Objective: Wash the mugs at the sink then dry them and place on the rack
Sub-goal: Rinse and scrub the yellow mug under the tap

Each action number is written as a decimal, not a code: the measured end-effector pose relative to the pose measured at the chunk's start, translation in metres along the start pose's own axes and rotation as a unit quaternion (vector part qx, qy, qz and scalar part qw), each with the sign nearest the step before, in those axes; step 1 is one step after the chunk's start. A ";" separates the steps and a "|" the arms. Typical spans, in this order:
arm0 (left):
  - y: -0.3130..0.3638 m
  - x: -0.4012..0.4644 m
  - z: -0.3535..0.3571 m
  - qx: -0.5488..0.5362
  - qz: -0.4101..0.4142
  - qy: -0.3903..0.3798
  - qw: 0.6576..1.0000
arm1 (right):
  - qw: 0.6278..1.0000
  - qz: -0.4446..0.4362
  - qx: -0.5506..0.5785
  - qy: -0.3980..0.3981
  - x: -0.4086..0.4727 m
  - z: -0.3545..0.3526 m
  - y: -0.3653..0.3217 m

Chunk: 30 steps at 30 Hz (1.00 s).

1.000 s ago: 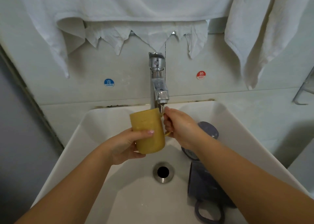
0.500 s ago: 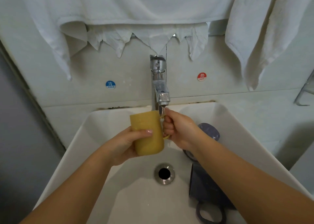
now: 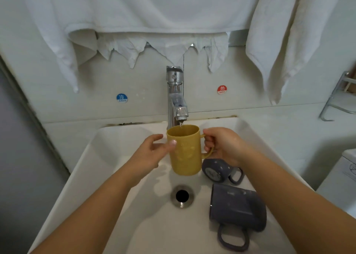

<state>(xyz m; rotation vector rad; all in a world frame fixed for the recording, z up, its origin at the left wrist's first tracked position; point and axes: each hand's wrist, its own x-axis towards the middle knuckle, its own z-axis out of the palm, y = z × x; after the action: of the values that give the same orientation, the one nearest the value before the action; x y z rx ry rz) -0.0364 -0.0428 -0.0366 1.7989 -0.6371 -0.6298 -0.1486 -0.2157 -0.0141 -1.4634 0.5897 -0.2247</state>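
Blue sticker (image 3: pixel 122 98) on the wall tile left of the tap says "COLD", red sticker (image 3: pixel 222 90) on the right says "HOT", each under a Chinese character.

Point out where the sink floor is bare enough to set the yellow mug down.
Bare: the basin's left half, between the left wall and the drain, under the left hand. Crowded: right of the drain, where the two grey mugs lie on their sides below the right hand gripping the yellow mug.

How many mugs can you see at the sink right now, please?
3. The yellow mug is held upright under the faucet; a grey mug lies behind the right hand; another grey mug lies right of the drain.
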 end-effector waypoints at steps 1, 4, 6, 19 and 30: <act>0.001 0.000 -0.004 -0.021 -0.007 0.018 1.000 | 1.000 0.003 -0.008 -0.017 -0.002 -0.002 0.000; 0.004 0.003 -0.015 -0.065 -0.031 0.073 0.995 | 0.998 0.007 0.038 -0.042 -0.004 0.000 0.005; 0.006 0.003 -0.015 -0.079 -0.038 0.088 0.992 | 0.999 -0.009 0.046 -0.022 -0.004 -0.004 0.009; -0.004 0.000 -0.012 0.023 0.031 0.015 0.999 | 0.999 -0.043 -0.004 0.014 -0.003 -0.005 0.010; -0.009 0.001 0.004 0.095 0.041 -0.055 0.993 | 0.998 -0.063 0.020 -0.003 -0.004 -0.001 0.010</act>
<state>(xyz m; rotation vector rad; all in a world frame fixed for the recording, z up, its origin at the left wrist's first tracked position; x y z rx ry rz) -0.0377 -0.0438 -0.0462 1.9133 -0.8658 -0.6339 -0.1546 -0.2129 -0.0231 -1.4628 0.4848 -0.3295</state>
